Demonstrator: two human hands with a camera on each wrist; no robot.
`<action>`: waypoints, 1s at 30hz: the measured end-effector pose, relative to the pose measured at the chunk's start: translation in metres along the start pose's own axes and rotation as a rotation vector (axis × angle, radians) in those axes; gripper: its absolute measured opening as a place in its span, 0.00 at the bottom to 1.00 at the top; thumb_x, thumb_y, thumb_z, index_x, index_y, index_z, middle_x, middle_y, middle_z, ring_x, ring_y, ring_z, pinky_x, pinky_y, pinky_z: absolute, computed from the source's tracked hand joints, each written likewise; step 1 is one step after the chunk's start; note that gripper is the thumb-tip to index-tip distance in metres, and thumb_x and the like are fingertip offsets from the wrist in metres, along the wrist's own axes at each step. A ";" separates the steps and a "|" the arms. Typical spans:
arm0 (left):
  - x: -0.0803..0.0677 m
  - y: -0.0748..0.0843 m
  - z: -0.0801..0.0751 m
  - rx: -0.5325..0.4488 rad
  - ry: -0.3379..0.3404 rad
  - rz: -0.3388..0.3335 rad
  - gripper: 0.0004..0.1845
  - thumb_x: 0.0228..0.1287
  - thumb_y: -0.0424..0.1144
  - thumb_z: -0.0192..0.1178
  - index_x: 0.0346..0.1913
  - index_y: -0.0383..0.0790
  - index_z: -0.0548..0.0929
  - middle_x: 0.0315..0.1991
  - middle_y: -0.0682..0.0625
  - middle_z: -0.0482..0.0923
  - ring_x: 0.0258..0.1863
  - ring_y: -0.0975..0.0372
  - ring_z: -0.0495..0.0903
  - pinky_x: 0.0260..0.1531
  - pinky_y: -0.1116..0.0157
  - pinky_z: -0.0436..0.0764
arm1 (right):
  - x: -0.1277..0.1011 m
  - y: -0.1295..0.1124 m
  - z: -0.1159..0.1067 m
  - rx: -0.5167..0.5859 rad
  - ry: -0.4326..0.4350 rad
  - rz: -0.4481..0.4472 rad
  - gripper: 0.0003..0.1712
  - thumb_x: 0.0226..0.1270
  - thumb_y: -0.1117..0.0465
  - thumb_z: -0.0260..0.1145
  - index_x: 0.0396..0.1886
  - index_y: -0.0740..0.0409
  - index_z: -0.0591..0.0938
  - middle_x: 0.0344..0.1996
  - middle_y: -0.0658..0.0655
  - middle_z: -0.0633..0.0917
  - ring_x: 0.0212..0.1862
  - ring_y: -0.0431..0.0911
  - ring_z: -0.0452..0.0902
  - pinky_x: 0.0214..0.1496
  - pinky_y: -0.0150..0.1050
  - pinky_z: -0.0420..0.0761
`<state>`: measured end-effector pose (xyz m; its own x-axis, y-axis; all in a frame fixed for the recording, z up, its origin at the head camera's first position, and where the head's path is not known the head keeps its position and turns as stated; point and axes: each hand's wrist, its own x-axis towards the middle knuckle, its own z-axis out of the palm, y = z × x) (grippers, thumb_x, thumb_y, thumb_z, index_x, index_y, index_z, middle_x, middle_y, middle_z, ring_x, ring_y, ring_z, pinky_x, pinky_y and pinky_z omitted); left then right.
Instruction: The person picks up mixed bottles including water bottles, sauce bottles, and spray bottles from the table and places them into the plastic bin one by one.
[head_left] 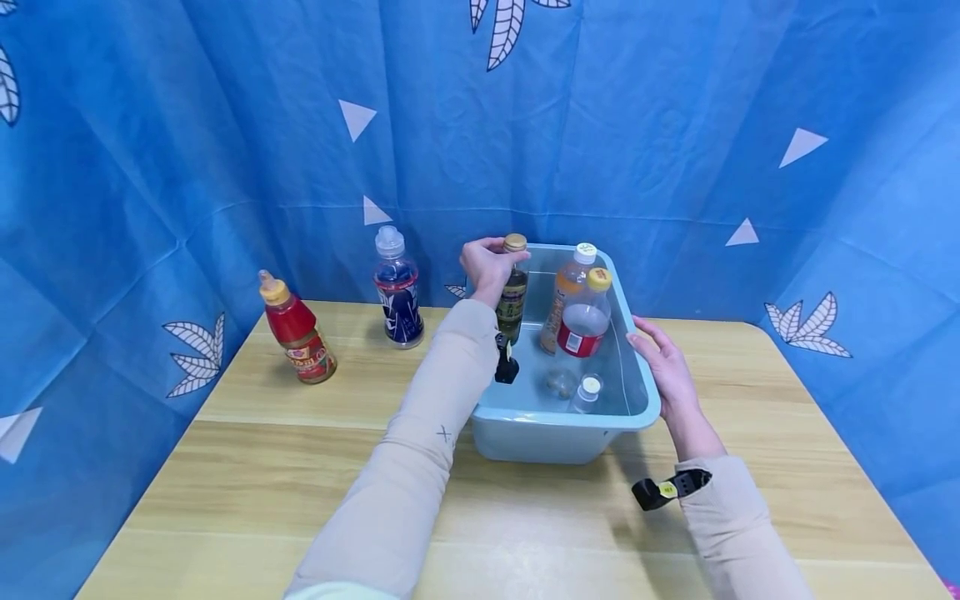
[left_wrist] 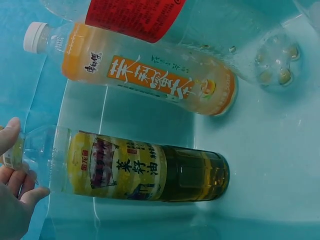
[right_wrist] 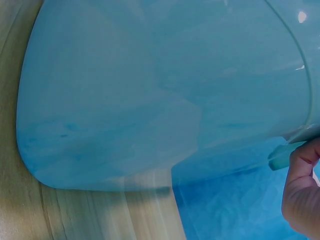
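Observation:
My left hand (head_left: 489, 265) pinches the neck, just under the gold cap, of a cooking oil bottle (head_left: 512, 304), which stands inside a light blue plastic bin (head_left: 555, 418). In the left wrist view the oil bottle (left_wrist: 125, 167) has a yellow label and greenish-gold oil in its lower part. Beside it is an orange-labelled drink bottle (left_wrist: 150, 75) with a white cap. A clear bottle with a red label (head_left: 583, 332) and yellow cap is next to that one. My right hand (head_left: 667, 371) grips the bin's right rim, with the thumb over it.
A small clear bottle (head_left: 587, 393) with a white cap is near the bin's front corner. Left of the bin, on the wooden table (head_left: 300, 467), stand a dark-blue-labelled bottle (head_left: 401, 300) and a red squeeze bottle (head_left: 300, 337). A blue curtain (head_left: 675, 150) hangs behind.

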<state>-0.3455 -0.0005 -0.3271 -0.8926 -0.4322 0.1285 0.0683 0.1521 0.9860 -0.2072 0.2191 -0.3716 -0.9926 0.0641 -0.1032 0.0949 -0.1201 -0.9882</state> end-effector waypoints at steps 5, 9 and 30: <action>-0.001 -0.001 0.000 0.013 -0.027 0.021 0.19 0.32 0.38 0.75 0.34 0.37 0.85 0.30 0.49 0.82 0.34 0.62 0.78 0.43 0.66 0.73 | -0.001 0.000 -0.001 -0.001 0.007 0.007 0.32 0.62 0.52 0.58 0.65 0.52 0.61 0.40 0.45 0.76 0.40 0.38 0.77 0.38 0.30 0.77; -0.001 -0.001 -0.001 0.036 -0.045 0.042 0.18 0.34 0.38 0.75 0.33 0.37 0.84 0.30 0.49 0.81 0.35 0.61 0.76 0.44 0.64 0.71 | 0.000 0.001 0.000 0.008 0.002 0.006 0.33 0.62 0.53 0.58 0.65 0.52 0.60 0.40 0.45 0.77 0.40 0.38 0.77 0.39 0.30 0.77; -0.010 0.006 -0.006 0.016 -0.159 -0.008 0.32 0.42 0.41 0.71 0.54 0.37 0.72 0.46 0.46 0.73 0.46 0.59 0.70 0.49 0.63 0.68 | -0.001 0.001 -0.002 0.022 -0.001 -0.001 0.31 0.63 0.54 0.57 0.65 0.52 0.61 0.39 0.44 0.77 0.39 0.38 0.77 0.39 0.31 0.77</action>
<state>-0.3339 -0.0004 -0.3215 -0.9523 -0.2879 0.1006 0.0546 0.1637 0.9850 -0.2065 0.2208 -0.3724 -0.9928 0.0636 -0.1017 0.0919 -0.1416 -0.9856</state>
